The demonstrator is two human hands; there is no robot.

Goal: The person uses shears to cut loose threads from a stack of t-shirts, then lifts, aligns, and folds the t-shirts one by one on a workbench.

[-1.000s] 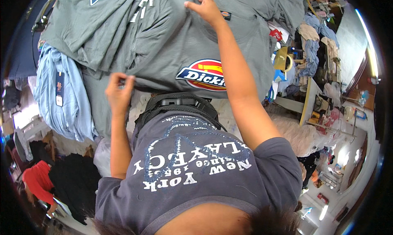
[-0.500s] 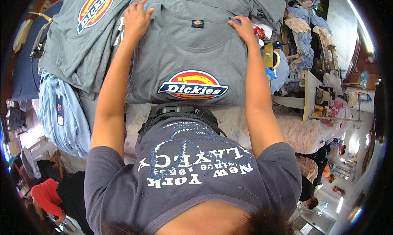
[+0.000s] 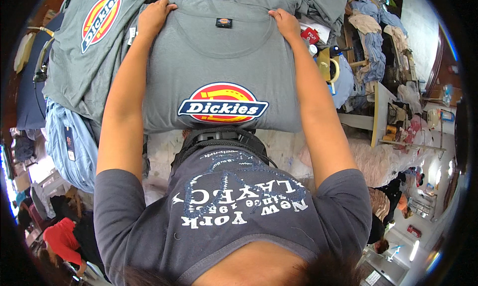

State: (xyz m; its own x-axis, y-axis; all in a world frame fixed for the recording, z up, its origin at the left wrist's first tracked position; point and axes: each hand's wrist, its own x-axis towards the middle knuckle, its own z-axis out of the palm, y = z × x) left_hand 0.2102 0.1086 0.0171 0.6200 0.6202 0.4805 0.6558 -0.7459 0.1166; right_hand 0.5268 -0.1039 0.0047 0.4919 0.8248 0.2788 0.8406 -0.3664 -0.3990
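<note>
A folded grey T-shirt (image 3: pixel 219 69) lies in front of me, its neckline at the far side and its red, yellow and blue chest print toward me. Inside the neck sits a small black label (image 3: pixel 223 22). My left hand (image 3: pixel 155 18) is closed on the shirt at its far left shoulder, beside the collar. At the far right shoulder, my right hand (image 3: pixel 285 25) pinches the fabric next to the neckline. The cloth between both hands looks fairly flat, and its near edge hangs close to my waist.
More grey T-shirts (image 3: pixel 82 72) are heaped at the left and far side. Light blue garments (image 3: pixel 74 141) hang below them. A roll of tape (image 3: pixel 334 71) and a red tag (image 3: pixel 309 34) lie right of the shirt. Piled clothes (image 3: pixel 371 42) stand farther right; a person in red (image 3: pixel 62 238) is behind left.
Both hands have shifted left with the shirt, which now lies a little farther left. The cloth between them looks smoother.
</note>
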